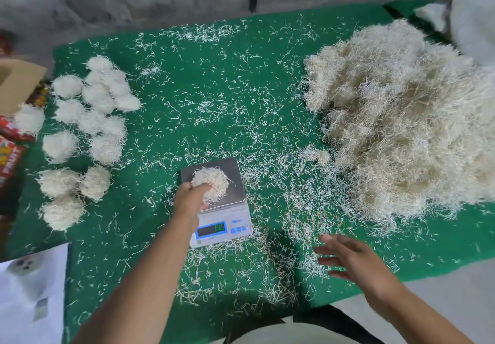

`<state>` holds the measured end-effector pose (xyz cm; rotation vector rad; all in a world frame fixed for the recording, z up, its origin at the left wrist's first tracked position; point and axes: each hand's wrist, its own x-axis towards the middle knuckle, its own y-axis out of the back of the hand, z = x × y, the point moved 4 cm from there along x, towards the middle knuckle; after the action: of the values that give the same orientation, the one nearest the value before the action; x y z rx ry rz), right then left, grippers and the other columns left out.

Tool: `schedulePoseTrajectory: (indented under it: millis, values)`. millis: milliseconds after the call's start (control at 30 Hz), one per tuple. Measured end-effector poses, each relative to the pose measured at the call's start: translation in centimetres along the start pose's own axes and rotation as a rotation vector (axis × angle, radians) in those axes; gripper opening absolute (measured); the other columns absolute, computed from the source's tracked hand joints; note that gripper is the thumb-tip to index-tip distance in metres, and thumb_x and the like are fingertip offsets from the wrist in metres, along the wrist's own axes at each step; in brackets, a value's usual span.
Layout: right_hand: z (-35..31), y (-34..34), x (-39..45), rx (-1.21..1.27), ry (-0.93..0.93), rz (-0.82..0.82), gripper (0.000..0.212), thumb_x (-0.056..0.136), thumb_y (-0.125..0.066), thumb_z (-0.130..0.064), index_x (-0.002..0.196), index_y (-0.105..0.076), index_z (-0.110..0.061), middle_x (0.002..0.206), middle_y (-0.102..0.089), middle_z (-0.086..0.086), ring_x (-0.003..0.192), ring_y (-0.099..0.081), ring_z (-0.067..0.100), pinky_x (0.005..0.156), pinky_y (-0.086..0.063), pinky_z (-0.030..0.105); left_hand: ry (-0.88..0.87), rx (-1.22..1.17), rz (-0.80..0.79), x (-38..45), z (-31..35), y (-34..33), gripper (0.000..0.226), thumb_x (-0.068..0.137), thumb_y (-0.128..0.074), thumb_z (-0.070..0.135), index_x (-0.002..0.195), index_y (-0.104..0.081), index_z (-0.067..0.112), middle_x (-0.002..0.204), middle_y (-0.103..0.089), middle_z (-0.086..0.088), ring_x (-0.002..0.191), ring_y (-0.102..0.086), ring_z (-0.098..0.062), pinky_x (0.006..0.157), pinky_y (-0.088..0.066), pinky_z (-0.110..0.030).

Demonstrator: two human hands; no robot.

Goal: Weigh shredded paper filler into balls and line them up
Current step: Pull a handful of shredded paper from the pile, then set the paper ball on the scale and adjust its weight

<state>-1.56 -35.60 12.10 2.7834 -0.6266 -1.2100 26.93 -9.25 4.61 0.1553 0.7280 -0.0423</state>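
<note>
A small digital scale [235, 223] stands at the centre front of the green table, its display lit. On its steel pan lies a ball of shredded paper [213, 180]. My left hand [191, 197] grips that ball from the near side, fingers curled round it. My right hand [348, 258] hovers open, fingers spread, above the loose shreds to the right of the scale. A big heap of shredded paper filler [401, 118] covers the right side of the table. Several finished paper balls [93, 118] lie in rough rows on the left.
Loose shreds are scattered all over the green table cover [214, 89]. A cardboard box [16, 81] and coloured packets [10, 153] sit at the left edge. A white sheet [32, 290] lies at the front left, a white bag [471, 22] at the back right.
</note>
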Motion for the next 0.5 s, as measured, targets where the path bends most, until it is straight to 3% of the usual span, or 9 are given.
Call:
schedulePoseTrajectory:
  millis: [67, 133, 233, 367, 433, 500]
  values:
    - [0.6, -0.1, 0.1, -0.009, -0.018, -0.014, 0.039, 0.099, -0.06, -0.054, 0.125, -0.067, -0.025, 0.111, -0.08, -0.011, 0.1, -0.077, 0.011, 0.096, -0.06, 0.044, 0.021, -0.055, 0.044, 1.1, 0.3, 0.3, 0.035, 0.088, -0.083, 0.017, 0.117, -0.063, 0.014, 0.137, -0.062, -0.009, 0.097, -0.065, -0.02, 0.074, -0.059, -0.029]
    - [0.6, -0.4, 0.2, -0.026, -0.02, -0.038, 0.038, 0.101, -0.058, -0.052, 0.125, -0.068, -0.025, 0.111, -0.08, -0.011, 0.1, -0.077, 0.011, 0.095, -0.06, 0.043, 0.021, -0.022, 0.087, 1.8, 0.4, 0.3, 0.066, 0.086, -0.086, 0.022, 0.142, -0.055, 0.01, 0.145, -0.055, -0.01, 0.098, -0.065, -0.023, 0.078, -0.064, -0.033]
    - [0.4, -0.5, 0.5, -0.038, -0.006, -0.058, 0.037, 0.101, -0.057, -0.052, 0.124, -0.068, -0.025, 0.11, -0.08, -0.012, 0.099, -0.077, 0.011, 0.094, -0.06, 0.042, -0.016, 0.092, 0.105, 1.7, 0.4, 0.6, 0.082, 0.081, -0.089, 0.037, 0.147, -0.051, 0.009, 0.14, -0.056, -0.009, 0.108, -0.063, -0.026, 0.076, -0.063, -0.036]
    - [0.1, -0.2, 1.0, -0.027, 0.003, -0.071, 0.042, 0.096, -0.061, -0.055, 0.125, -0.068, -0.024, 0.112, -0.08, -0.01, 0.101, -0.077, 0.012, 0.091, -0.059, 0.039, -0.087, 0.148, 0.145, 0.7, 0.1, 2.8, 0.064, 0.078, -0.09, 0.045, 0.128, -0.063, 0.016, 0.111, -0.064, -0.001, 0.088, -0.061, -0.01, 0.076, -0.063, -0.037]
    - [0.0, -0.1, 1.2, -0.024, 0.001, -0.069, 0.045, 0.094, -0.061, -0.055, 0.125, -0.068, -0.024, 0.113, -0.08, -0.009, 0.101, -0.078, 0.013, 0.089, -0.059, 0.038, -0.14, 0.168, 0.207, -0.3, -0.3, 4.5, 0.057, 0.082, -0.087, 0.044, 0.126, -0.065, 0.015, 0.107, -0.063, 0.001, 0.082, -0.063, -0.008, 0.08, -0.065, -0.042]
    - [0.0, -0.1, 1.4, -0.03, -0.001, -0.059, 0.04, 0.098, -0.061, -0.05, 0.125, -0.068, -0.022, 0.111, -0.08, -0.008, 0.1, -0.078, 0.013, 0.089, -0.059, 0.039, -0.225, 0.206, 0.28, -1.9, -0.8, 6.4, 0.037, 0.09, -0.079, 0.041, 0.119, -0.07, 0.019, 0.105, -0.068, 0.005, 0.08, -0.069, -0.011, 0.073, -0.065, -0.039]
